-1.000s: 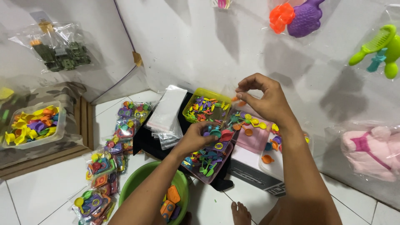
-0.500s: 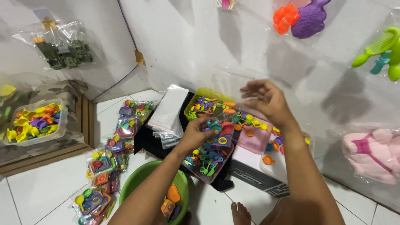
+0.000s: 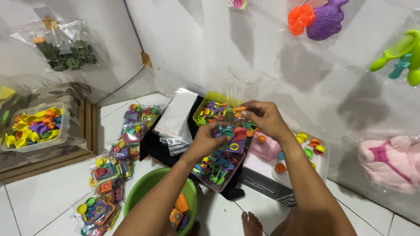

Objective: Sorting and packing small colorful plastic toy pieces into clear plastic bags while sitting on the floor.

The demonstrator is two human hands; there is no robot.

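A small clear bag (image 3: 227, 135) of coloured toy pieces is held over the pink tray (image 3: 218, 168) on the tiled floor (image 3: 39, 196); the left hand (image 3: 212, 139) is clenched on its lower edge, and the right hand (image 3: 262, 119) pinches its top. The bag's contents are partly hidden by fingers and hard to make out. The green bowl (image 3: 148, 192) at the floor's near edge is partly covered by the left forearm.
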